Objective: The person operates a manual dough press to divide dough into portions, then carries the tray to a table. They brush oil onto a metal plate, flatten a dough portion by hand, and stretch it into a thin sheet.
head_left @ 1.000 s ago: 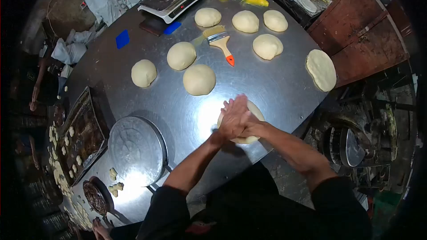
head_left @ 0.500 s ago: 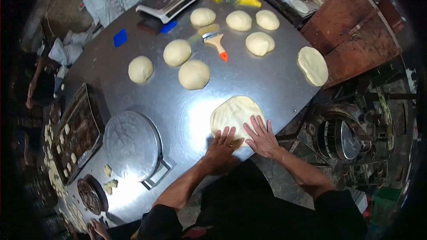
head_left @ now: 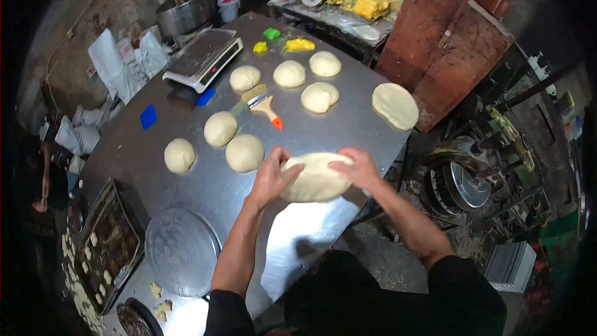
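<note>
A flattened round of dough [head_left: 316,182] is held up over the metal table. My left hand [head_left: 272,176] grips its left edge, thumb on top. At its right edge my right hand [head_left: 360,169] pinches it the same way. Just beyond lie several smooth dough balls, the nearest dough ball [head_left: 244,153] close to my left hand. A wide brush [head_left: 264,110] with a wooden, orange-tipped handle rests among them. Another flat dough round [head_left: 395,106] lies by the table's right edge.
A digital scale [head_left: 203,59] stands at the back left. Closer on the left are a round metal plate [head_left: 180,252] and a dark tray [head_left: 111,242] with small dough bits. Beyond the right edge stand a rusty brown cabinet [head_left: 429,43] and a round pan [head_left: 469,186].
Both hands were pressing flat on the dough on the table; now they grip its edges and hold it up. The view has tilted upward, showing more of the background.
</note>
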Tool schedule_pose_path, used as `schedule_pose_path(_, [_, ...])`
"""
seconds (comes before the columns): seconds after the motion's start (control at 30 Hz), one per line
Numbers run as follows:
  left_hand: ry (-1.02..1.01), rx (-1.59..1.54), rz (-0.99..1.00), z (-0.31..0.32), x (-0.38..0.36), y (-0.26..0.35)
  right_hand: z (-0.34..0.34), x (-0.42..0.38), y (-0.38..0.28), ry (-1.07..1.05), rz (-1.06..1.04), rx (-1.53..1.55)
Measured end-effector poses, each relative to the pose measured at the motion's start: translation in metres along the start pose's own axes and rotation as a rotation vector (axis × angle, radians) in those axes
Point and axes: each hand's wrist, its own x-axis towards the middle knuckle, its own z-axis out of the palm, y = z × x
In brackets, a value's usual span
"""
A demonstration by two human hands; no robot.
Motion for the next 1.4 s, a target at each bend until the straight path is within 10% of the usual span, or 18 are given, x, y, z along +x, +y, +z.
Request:
schedule_pose_path(0.07, [-0.035, -0.019, 0.185, -0.006, -0.008, 0.024, -0.028, -0.002, -0.019, -0.106, -0.414, -0.37])
schedule_pose_path(0.17, [-0.241, 0.335, 0.561, 0.014, -0.037, -0.013, -0.047, -0.006, 0.011, -0.477, -0.314, -0.711])
schedule_pose_path(0.23, [-0.635, 0.619, 0.408, 0.047, -0.057, -0.057, -0.034, -0.002, 0.027, -0.648, -0.136, -0.785])
schedule_pose_path(0.3, [-0.176, 0.394, 0.483, 0.079, -0.071, -0.056, -0.012, 0.012, 0.048, -0.807, 0.05, -0.863])
schedule_pose_path(0.37, [-0.264, 0.511, 0.397, 0.106, -0.077, -0.044, 0.036, 0.019, 0.072, -0.408, -0.279, -0.804])
schedule_pose_path(0.73, [-0.657, 0.85, 0.141, 0.155, -0.119, -0.031, 0.145, 0.044, 0.078, -0.335, -0.275, -1.149])
schedule_pose_path(0.9, [-0.602, 0.756, 0.135, 0.158, -0.131, -0.033, 0.186, 0.038, 0.076, -0.217, -0.191, -1.188])
schedule_pose_path(0.97, [-0.123, 0.467, 0.188, 0.198, -0.137, -0.064, 0.198, 0.021, 0.081, -0.195, -0.263, -1.172])
schedule_pose_path(1.03, [-0.235, 0.426, 0.131, 0.192, -0.131, -0.058, 0.196, 0.012, 0.07, -0.228, -0.177, -1.103])
schedule_pose_path(1.07, [-0.232, -0.096, 0.073, 0.201, -0.138, -0.064, 0.19, 0.014, 0.068, -0.288, -0.172, -1.006])
schedule_pose_path(1.13, [-0.317, 0.077, 0.137, 0.175, -0.136, -0.052, 0.162, 0.016, 0.064, -0.282, -0.266, -0.832])
schedule_pose_path(1.17, [-0.402, 0.763, 0.28, 0.147, -0.136, -0.033, 0.133, 0.006, 0.068, -0.232, -0.288, -0.907])
schedule_pose_path(1.4, [-0.381, 0.302, 0.286, 0.125, -0.088, -0.061, 0.022, -0.024, 0.079, -0.227, -0.109, -0.82])
